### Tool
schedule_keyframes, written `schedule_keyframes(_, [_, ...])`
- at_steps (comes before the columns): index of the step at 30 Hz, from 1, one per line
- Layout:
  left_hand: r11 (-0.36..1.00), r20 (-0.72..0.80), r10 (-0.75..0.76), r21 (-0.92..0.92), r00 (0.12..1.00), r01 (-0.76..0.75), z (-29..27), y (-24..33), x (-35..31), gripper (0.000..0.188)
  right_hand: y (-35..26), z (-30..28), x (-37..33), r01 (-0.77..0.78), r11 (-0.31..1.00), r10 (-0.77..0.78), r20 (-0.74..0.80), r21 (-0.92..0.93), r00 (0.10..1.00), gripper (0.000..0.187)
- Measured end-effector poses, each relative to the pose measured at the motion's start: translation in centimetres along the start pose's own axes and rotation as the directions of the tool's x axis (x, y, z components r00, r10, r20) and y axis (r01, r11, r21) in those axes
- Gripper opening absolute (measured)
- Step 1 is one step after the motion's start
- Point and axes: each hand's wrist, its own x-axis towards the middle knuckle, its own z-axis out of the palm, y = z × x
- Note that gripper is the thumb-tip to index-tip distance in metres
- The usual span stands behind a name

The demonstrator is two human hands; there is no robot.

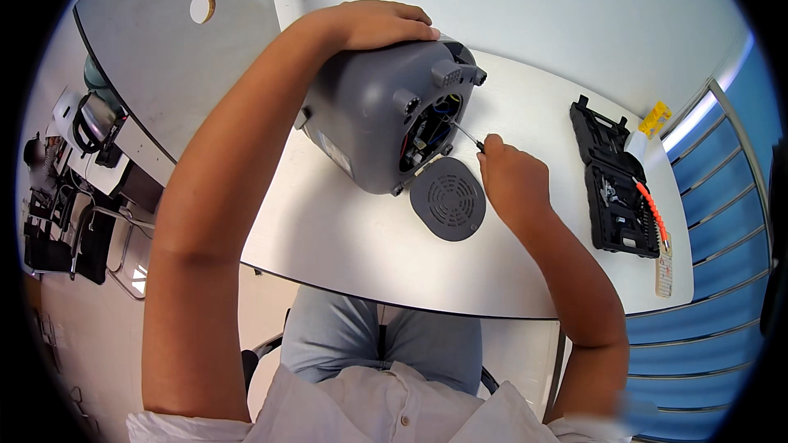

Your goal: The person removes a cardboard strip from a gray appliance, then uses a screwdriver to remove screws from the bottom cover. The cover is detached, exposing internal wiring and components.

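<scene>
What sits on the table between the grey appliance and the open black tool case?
In the head view, between the grey appliance and black tool case lie the round vented cover and the right hand holding a screwdriver.

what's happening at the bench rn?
A seated person steadies a grey appliance, tipped on its side on the white table, with the left hand on top. The right hand holds a screwdriver, tip in the open base among wires. A round vent cover lies beside it; an open tool case sits to the right.
</scene>
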Motion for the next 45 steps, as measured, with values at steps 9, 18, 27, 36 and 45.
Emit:
schedule_keyframes(9, [1.0,-0.005,-0.002,-0.021,1.0,0.002,-0.4,-1.5,0.5,0.063,1.9,-1.6,3.0,-0.534,0.38,0.194,0.5,0.755,0.844,0.013])
schedule_keyframes(18, [0.999,-0.037,-0.001,-0.038,0.999,0.0,-0.2,-1.5,0.1,0.058,3.9,-1.4,2.1,-0.537,0.105,-0.231,0.546,0.837,0.805,0.019])
schedule_keyframes(27, [0.999,-0.061,0.004,0.037,0.998,-0.002,0.2,-1.2,0.4,0.064,2.2,0.7,0.8,0.172,0.983,-0.179,-0.123,-0.062,0.976,0.018])
schedule_keyframes(36, [0.998,-0.048,0.015,0.055,0.999,-0.012,-0.1,-1.9,0.6,0.067,2.1,-0.8,2.3,-0.382,0.503,0.207,0.321,0.775,0.924,0.024])
schedule_keyframes(45, [0.999,-0.07,0.003,-0.041,0.998,-0.006,-0.4,-1.5,-1.3,0.062,3.7,-1.2,2.5,-0.525,0.187,-0.113,0.549,0.83,0.828,0.023])
